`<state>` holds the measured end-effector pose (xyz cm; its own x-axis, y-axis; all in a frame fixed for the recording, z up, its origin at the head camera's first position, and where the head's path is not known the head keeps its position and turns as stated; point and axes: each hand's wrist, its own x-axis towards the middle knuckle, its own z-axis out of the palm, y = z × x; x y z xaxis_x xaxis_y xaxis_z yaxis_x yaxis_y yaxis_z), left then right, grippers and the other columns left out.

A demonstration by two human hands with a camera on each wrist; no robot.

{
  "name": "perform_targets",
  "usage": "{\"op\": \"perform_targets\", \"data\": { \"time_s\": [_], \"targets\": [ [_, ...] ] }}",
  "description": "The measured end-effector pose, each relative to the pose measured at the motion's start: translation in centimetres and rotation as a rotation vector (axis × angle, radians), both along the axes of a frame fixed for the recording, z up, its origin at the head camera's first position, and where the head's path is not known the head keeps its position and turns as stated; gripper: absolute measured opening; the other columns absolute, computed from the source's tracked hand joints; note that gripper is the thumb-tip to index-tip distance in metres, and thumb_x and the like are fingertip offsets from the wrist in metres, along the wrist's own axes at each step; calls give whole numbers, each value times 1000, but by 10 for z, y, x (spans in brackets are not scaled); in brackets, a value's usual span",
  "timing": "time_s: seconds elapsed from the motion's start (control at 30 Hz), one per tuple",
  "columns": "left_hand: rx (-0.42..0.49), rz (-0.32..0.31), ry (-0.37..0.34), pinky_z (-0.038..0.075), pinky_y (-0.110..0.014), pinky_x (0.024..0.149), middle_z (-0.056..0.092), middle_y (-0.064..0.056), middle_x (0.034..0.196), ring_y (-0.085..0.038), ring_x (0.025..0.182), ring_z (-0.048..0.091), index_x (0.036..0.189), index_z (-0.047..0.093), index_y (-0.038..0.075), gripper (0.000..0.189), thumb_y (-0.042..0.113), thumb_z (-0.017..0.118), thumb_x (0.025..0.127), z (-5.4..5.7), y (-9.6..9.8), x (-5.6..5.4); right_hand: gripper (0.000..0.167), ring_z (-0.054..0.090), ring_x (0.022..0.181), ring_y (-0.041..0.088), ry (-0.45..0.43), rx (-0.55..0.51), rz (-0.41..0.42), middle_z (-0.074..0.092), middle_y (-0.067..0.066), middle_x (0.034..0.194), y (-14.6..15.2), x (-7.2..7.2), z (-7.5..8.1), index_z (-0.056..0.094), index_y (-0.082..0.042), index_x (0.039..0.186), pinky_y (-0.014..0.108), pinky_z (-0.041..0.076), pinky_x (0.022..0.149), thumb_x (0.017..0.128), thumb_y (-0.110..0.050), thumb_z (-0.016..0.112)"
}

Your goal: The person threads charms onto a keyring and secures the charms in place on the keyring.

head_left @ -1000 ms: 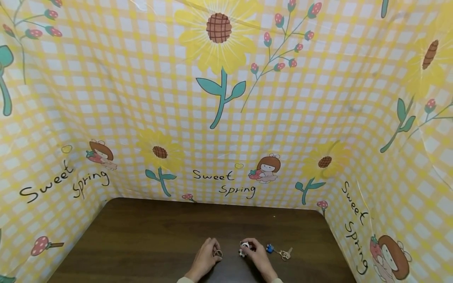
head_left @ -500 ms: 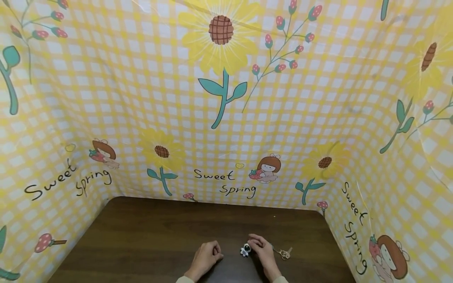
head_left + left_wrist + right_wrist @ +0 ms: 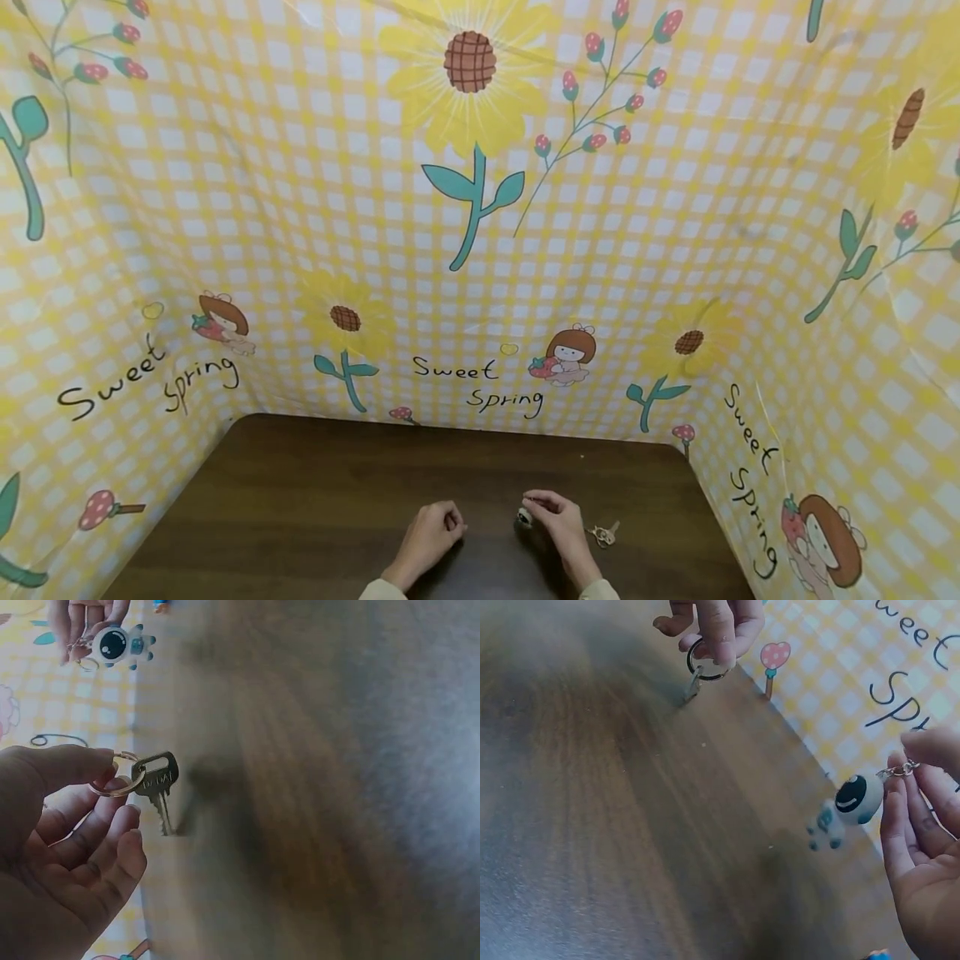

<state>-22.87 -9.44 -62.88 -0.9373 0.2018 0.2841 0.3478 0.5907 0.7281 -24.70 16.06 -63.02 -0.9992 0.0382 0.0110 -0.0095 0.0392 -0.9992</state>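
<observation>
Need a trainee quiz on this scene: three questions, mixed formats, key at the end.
1. Fill in: The left hand pinches a ____ threaded through a key.
2. True or false: The right hand holds the astronaut charm by its chain.
3. Where does the second key lie?
A) Under the left hand
B) On the table, to the right of the right hand
C) In the right palm

Key: 1. split ring; 2. true; 3. B

Key ring [image 3: 118, 793] partly hidden; blue trinket [image 3: 880, 955] cut off by edge.
</observation>
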Motion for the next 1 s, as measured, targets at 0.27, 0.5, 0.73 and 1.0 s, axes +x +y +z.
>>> {"op": "perform_targets", "data": {
  "time_s": [0.27, 0.5, 0.73, 1.0],
  "targets": [
    [51, -18, -20, 47, -22, 58, 60, 11, 70, 2, 63, 51, 77, 67, 15, 22, 4, 83, 89, 15, -4, -3, 27, 69, 84, 6, 124, -2, 0, 77, 20, 96, -2, -2, 18, 71, 12, 120, 17, 53, 76, 95, 3, 76],
    [98, -45, 18, 49, -22, 59, 62, 10, 74, 1, 66, 52, 80, 69, 13, 20, 3, 83, 90, 34, -5, -3, 15, 70, 81, 8, 180, 68, 16, 77, 20, 97, -4, 1, 48, 77, 7, 107, 18, 55, 75, 95, -1, 78],
    [129, -54, 29, 50, -22, 62, 63, 9, 77, -1, 69, 54, 82, 69, 13, 18, 7, 81, 93, 58, -2, -1, 12, 71, 81, 9, 217, 29, 9, 78, 16, 96, -6, 4, 75, 76, 5, 103, 20, 56, 75, 93, -1, 80],
    [138, -55, 43, 52, -23, 65, 63, 9, 81, -2, 72, 56, 85, 69, 14, 15, 11, 80, 96, 90, 1, 7, 19, 74, 85, 11, 310, -30, 77, 77, 21, 96, -8, 10, 100, 71, 7, 115, 22, 60, 80, 98, 0, 74]
  ]
}}
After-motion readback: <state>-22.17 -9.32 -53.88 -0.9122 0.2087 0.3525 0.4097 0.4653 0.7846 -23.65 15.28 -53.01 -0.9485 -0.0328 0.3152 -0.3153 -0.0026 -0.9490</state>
